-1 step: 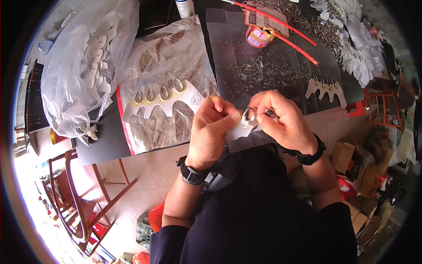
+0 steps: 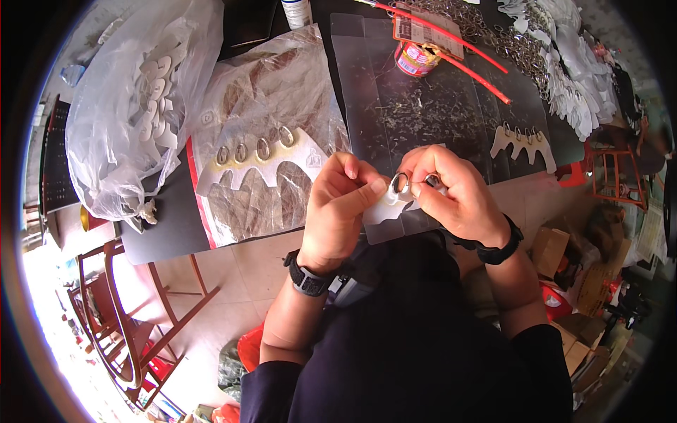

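Note:
Between thumb and fingers, my left hand (image 2: 337, 208) pinches a small white card-like piece (image 2: 385, 211) with a scalloped edge. My right hand (image 2: 457, 192) is closed on the other end of the same piece. Two oval metal rings (image 2: 400, 183) show at its top edge, one between my hands and one by my right fingertips. To the left, a similar white scalloped piece (image 2: 247, 175) with several metal rings lies on a plastic-wrapped brown package (image 2: 271, 84). Another such ringed piece (image 2: 522, 149) lies on the dark mat at the right.
A clear plastic bag (image 2: 106, 134) of white pieces stands at the left. Red-handled pliers (image 2: 474, 71) rest by a small pink tub (image 2: 415, 59). Behind are piled metal rings (image 2: 479, 28) and hanging white pieces (image 2: 575, 92). A wooden chair (image 2: 116, 317) stands lower left, cardboard boxes (image 2: 550, 252) lower right.

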{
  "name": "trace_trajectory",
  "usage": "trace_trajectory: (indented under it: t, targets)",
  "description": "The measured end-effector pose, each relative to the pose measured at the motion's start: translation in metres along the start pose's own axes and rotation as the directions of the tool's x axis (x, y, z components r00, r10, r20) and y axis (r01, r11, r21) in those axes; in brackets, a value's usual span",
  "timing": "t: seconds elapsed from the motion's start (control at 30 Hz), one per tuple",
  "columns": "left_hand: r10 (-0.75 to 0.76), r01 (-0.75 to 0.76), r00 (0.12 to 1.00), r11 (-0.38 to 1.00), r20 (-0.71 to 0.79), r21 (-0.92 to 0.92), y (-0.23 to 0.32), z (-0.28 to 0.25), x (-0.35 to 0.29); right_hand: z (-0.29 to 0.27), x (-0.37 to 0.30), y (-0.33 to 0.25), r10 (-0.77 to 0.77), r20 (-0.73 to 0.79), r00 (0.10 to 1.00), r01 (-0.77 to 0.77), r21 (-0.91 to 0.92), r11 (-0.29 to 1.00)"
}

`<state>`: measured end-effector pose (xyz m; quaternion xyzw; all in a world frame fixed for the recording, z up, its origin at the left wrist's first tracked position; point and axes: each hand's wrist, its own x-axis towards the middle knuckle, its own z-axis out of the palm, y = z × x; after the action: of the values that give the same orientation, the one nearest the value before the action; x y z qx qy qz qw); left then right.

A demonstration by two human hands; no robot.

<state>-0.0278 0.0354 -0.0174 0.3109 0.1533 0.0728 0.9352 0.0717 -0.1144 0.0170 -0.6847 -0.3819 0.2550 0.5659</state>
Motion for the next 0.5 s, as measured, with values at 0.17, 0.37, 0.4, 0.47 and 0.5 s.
trace_trajectory:
  t: [0.17, 0.37, 0.4, 0.47, 0.5]
  targets:
    - [0.008, -0.008, 1.000, 1.000, -0.007, -0.011, 0.000, 0.001, -0.001, -0.001, 0.001, -0.001, -0.003, 0.020, 1.000, 0.002, 0.024, 1.000]
    - [-0.074, 0.075, 0.997, 0.996, 0.006, -0.045, -0.006, -0.003, 0.003, -0.009, 0.002, -0.002, 0.191, 0.104, 0.976, -0.198, 0.062, 0.978]
    - [-0.089, 0.089, 0.996, 0.995, 0.002, -0.053, -0.007, -0.004, 0.004, -0.010, 0.002, -0.001, 0.192, 0.105, 0.976, -0.199, 0.061, 0.978]
    - [-0.103, 0.103, 0.995, 0.993, -0.005, -0.061, -0.007, -0.005, 0.004, -0.011, 0.003, 0.002, 0.182, 0.132, 0.974, -0.191, 0.060, 0.980]
    - [-0.118, 0.116, 0.993, 0.990, -0.009, -0.081, -0.007, -0.005, 0.004, -0.011, 0.004, 0.003, 0.183, 0.134, 0.974, -0.192, 0.060, 0.979]
